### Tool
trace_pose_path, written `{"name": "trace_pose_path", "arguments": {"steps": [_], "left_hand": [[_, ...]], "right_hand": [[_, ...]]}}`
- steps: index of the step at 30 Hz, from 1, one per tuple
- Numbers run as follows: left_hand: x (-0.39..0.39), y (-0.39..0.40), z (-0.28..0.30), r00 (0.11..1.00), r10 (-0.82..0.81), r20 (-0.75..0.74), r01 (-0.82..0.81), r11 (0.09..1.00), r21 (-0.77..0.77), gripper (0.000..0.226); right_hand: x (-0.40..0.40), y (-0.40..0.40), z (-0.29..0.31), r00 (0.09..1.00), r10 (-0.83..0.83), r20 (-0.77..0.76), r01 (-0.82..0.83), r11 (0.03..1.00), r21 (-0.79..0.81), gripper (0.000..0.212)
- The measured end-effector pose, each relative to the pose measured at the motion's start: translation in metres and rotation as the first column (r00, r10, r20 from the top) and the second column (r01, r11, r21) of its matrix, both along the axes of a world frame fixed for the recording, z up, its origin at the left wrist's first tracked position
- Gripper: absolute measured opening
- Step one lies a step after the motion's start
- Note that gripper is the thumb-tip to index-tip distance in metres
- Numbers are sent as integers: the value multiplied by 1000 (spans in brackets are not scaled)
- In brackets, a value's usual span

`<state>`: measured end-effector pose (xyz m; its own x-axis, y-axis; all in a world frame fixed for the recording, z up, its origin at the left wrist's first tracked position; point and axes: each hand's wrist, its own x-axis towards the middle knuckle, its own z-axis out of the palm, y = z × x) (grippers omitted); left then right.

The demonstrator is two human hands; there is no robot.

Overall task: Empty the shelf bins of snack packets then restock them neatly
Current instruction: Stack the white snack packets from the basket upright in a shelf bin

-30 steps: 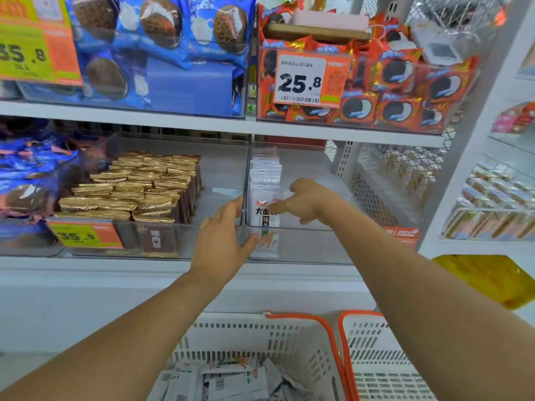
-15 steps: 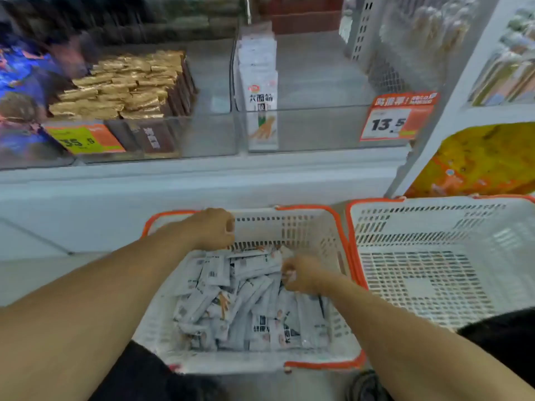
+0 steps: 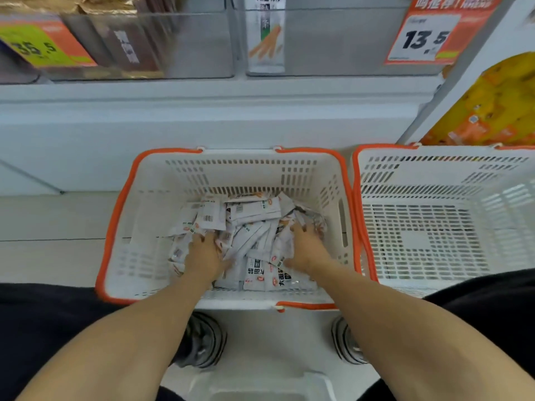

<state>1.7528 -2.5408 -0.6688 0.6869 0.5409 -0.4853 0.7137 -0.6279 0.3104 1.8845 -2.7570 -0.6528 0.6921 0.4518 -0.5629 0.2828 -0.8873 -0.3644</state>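
I see both hands down in the white slotted plastic basket with orange rim (image 3: 124,204). The left hand (image 3: 204,256) and right hand (image 3: 305,247) press into the heap of white snack packets (image 3: 252,227); whether their fingers grip any, I cannot tell.

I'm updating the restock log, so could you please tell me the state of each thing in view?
Left basket: on the floor, holding a loose heap of packets.
White snack packets: jumbled in the left basket.
Right basket: no packets visible inside.
Right shelf bin: one row of packets at its left side, the rest bare.
Left hand: down among the packets; grip unclear.
Right hand: down among the packets; grip unclear.
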Motion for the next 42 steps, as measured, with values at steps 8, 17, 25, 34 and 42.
{"name": "trace_pose_path", "arguments": {"steps": [8, 17, 25, 34, 42], "left_hand": [[9, -1, 19, 957, 150, 248, -135, 988, -75, 16], [27, 12, 83, 870, 115, 480, -41, 986, -162, 24], [27, -7, 105, 766, 510, 391, -61, 664, -746, 21], [35, -15, 137, 715, 674, 184, -181, 433, -883, 23], [22, -14, 110, 844, 534, -49, -297, 390, -872, 36]], "right_hand": [[-7, 22, 19, 968, -230, -100, 244, 958, 151, 33], [38, 60, 66, 470, -530, -706, 859, 460, 226, 20], [24, 59, 84, 407, -387, -828, 871, 439, 223, 28], [20, 39, 80, 467, -379, -799, 797, 572, 195, 53], [20, 37, 92, 759, -104, -643, 372, 879, 297, 60]]}}
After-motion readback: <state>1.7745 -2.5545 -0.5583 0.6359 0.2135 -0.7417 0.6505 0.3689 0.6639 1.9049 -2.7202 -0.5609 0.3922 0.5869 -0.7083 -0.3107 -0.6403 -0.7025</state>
